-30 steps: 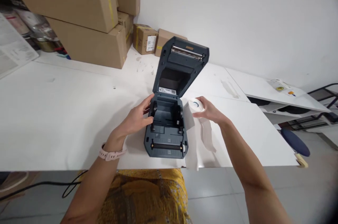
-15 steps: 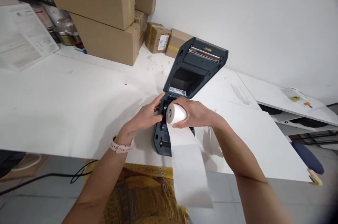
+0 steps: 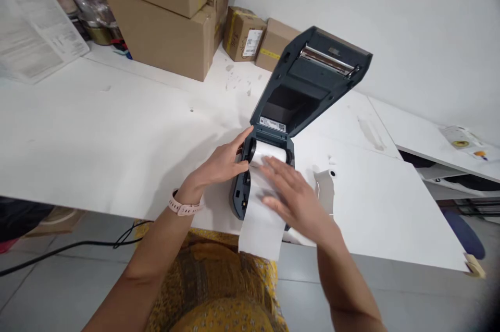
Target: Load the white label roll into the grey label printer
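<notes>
A dark label printer stands on the white table with its lid [image 3: 312, 82] raised. The white paper roll [image 3: 269, 152] sits inside the base, between the black holders. Its loose paper strip [image 3: 262, 217] runs forward over the printer's front and hangs past the table edge. My left hand [image 3: 224, 165] rests at the base's left side, thumb and index finger apart. My right hand [image 3: 292, 196] is spread over the strip, fingertips near the roll, slightly blurred, holding nothing.
A small used roll [image 3: 326, 186] with curled paper lies right of the printer. Cardboard boxes [image 3: 164, 35] stand behind on the left, with smaller taped boxes [image 3: 242, 35] beside them. Papers in a clear sleeve [image 3: 35, 24] lean at the far left. A black cable [image 3: 70, 247] runs below the table.
The roll has gone down from my right hand into the printer base. My right hand has let go and opened over the strip. My left hand stays at the printer's left side.
</notes>
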The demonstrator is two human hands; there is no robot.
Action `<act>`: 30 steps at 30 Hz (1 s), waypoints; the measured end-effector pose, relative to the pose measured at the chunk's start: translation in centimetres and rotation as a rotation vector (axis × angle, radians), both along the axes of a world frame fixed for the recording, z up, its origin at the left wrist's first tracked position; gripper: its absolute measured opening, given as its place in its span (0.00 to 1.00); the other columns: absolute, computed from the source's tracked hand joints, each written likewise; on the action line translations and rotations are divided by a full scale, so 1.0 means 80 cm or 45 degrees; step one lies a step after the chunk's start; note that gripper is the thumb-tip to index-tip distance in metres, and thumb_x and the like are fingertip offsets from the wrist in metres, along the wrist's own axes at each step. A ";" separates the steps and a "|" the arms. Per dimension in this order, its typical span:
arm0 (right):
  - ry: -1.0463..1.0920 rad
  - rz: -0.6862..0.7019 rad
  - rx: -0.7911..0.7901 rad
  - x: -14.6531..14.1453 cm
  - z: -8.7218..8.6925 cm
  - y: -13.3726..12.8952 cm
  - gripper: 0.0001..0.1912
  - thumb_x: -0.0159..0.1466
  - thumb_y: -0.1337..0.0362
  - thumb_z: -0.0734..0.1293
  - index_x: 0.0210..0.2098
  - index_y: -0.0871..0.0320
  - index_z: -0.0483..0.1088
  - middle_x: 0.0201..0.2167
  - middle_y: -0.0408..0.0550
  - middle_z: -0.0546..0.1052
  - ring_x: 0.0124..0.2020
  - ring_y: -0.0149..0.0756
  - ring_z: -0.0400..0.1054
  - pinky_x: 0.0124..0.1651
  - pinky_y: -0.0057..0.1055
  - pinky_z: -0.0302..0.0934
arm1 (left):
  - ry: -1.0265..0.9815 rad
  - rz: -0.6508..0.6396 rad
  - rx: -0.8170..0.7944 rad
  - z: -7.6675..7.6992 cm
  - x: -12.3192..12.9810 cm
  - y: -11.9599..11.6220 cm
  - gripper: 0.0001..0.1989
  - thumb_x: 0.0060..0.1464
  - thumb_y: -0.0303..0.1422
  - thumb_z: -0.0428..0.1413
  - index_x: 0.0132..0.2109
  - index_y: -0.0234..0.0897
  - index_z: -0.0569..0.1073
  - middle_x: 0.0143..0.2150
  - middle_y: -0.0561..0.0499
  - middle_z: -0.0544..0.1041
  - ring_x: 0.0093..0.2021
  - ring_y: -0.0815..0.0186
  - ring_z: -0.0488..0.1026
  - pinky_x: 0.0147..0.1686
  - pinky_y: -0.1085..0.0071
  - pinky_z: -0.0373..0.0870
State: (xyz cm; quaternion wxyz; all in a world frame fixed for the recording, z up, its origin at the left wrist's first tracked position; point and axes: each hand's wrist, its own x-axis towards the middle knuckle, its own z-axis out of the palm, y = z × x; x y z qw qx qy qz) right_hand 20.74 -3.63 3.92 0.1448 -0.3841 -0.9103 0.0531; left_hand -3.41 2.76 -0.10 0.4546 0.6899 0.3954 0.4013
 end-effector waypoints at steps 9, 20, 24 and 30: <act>-0.104 -0.099 0.160 -0.015 -0.034 -0.070 0.41 0.74 0.45 0.59 0.79 0.53 0.43 0.76 0.61 0.59 0.78 0.53 0.51 0.73 0.55 0.60 | 0.121 -0.040 -0.019 0.000 0.001 0.000 0.45 0.57 0.32 0.57 0.78 0.47 0.50 0.77 0.45 0.60 0.57 0.53 0.78 0.62 0.54 0.72; 0.002 -0.128 0.202 -0.027 -0.040 -0.087 0.42 0.74 0.47 0.62 0.78 0.59 0.45 0.74 0.63 0.61 0.78 0.52 0.50 0.72 0.53 0.63 | 0.069 -0.007 -0.045 -0.006 0.004 0.005 0.44 0.58 0.32 0.57 0.78 0.44 0.51 0.75 0.42 0.65 0.73 0.46 0.65 0.70 0.47 0.64; 0.064 -0.139 0.167 -0.028 -0.037 -0.085 0.41 0.73 0.48 0.64 0.77 0.57 0.49 0.74 0.62 0.62 0.77 0.53 0.52 0.69 0.55 0.66 | -0.005 0.041 -0.057 -0.008 0.013 0.000 0.45 0.59 0.38 0.60 0.78 0.45 0.50 0.75 0.41 0.64 0.75 0.44 0.61 0.70 0.45 0.64; 0.732 0.049 -0.206 0.002 -0.015 -0.074 0.17 0.72 0.54 0.67 0.60 0.38 0.74 0.55 0.42 0.84 0.56 0.47 0.80 0.54 0.50 0.79 | 0.048 0.165 -0.164 -0.007 0.034 -0.089 0.59 0.54 0.48 0.68 0.79 0.50 0.39 0.83 0.46 0.38 0.81 0.42 0.39 0.77 0.42 0.46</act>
